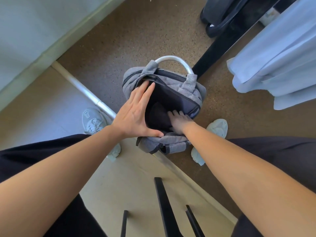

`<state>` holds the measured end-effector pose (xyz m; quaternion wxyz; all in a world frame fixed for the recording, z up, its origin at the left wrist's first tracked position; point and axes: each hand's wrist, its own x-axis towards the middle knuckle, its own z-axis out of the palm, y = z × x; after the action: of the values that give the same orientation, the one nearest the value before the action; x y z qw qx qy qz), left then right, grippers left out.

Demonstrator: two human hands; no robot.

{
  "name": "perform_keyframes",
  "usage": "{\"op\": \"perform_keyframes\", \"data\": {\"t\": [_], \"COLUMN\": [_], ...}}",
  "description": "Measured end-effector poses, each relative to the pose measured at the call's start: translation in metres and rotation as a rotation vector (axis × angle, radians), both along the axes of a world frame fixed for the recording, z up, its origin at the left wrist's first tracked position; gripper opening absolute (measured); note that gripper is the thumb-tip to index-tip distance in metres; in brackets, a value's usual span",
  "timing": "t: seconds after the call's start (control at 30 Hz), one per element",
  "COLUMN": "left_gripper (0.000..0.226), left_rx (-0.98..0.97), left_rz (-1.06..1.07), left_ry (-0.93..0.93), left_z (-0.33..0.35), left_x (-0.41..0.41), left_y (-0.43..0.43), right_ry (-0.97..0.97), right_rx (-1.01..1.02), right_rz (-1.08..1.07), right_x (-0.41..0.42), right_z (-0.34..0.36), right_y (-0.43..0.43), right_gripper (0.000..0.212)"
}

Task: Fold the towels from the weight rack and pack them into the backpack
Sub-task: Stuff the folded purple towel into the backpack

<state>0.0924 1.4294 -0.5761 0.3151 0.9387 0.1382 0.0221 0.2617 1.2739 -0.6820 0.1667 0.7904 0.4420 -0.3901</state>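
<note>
Grey backpack point(193, 89): stands unzipped on the brown floor point(136, 40), between the person's pale shoes point(93, 120), white handle point(172, 59) up.
Left hand point(135, 115): spread flat, fingers straight along the left rim of the opening, thumb on the near rim.
Right hand point(179, 121): reaches inside, fingers stretched out on the dark lining.
Towels point(277, 62): pale blue, hanging in folds at the right, well apart from the backpack.

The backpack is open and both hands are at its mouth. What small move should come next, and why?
Probably lift the right hand out of the backpack and reach toward the light blue towel hanging by the black rack, with the left hand holding the mouth wide. The towel hangs unfolded, and no light towel shows in the dark inside.
</note>
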Motion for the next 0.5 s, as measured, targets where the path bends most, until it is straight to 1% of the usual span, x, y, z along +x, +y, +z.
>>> {"op": "perform_keyframes", "data": {"t": [0.13, 0.23, 0.37, 0.5], "left_gripper": [0.151, 0.150, 0.148, 0.142], "left_rx": [-0.008, -0.012, -0.022, -0.027], "left_rz": [-0.014, -0.015, -0.016, -0.015], "left_ry": [0.014, 0.013, 0.012, 0.045], "left_z": [-0.002, -0.001, 0.001, 0.004], "left_x": [0.002, 0.003, 0.006, 0.009], "left_y": [0.000, 0.001, 0.004, 0.004], "right_ry": [0.002, 0.021, 0.072, 0.172], "right_rx": [-0.119, -0.129, -0.019, 0.137], "right_rz": [0.047, 0.029, -0.028, -0.113], "right_x": [0.001, 0.005, 0.008, 0.014], "right_z": [-0.018, -0.021, -0.006, 0.030], "right_y": [0.005, 0.010, 0.009, 0.009], "right_gripper": [0.086, 0.088, 0.088, 0.092]}}
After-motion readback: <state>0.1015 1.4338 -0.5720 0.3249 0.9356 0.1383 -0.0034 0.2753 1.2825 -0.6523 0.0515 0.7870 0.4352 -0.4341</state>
